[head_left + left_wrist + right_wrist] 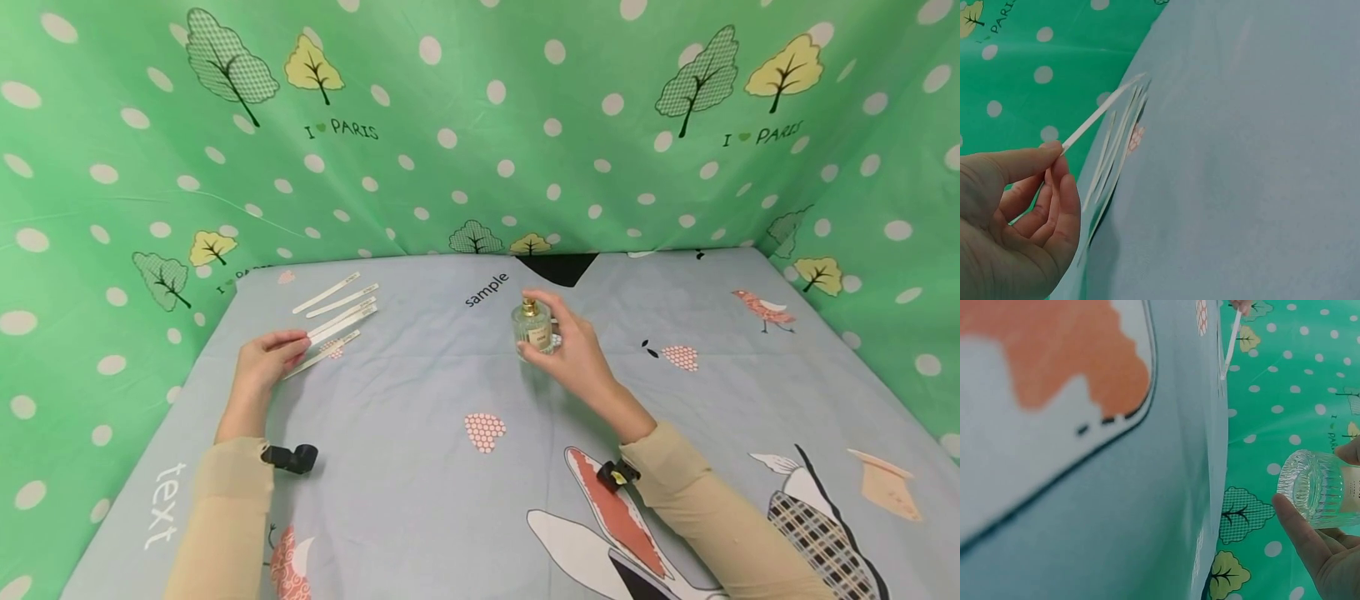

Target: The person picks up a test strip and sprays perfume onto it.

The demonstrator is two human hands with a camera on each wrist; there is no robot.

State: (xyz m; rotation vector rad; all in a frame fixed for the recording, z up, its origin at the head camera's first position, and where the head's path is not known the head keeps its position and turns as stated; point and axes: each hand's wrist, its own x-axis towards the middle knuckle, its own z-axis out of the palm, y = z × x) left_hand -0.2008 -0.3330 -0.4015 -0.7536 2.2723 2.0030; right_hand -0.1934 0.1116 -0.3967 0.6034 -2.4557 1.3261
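Note:
At the left of the head view, my left hand (266, 362) pinches a narrow white paper test strip (1094, 119) between thumb and forefinger. The strip points up and away over several similar strips (327, 293) lying side by side on the cloth. My right hand (585, 360) grips a clear glass perfume bottle (522, 323) upright. Its forefinger lies on the gold spray top (530, 306), with the thumb low on the near side. A pale label shows on the bottle front. In the right wrist view, a finger reaches under the ribbed glass base (1297, 487).
A grey-blue printed cloth (405, 433) covers the table. Green dotted fabric (465, 125) hangs behind it and along both sides. A small dark camera (291, 458) sits on the left wrist, another (618, 475) on the right.

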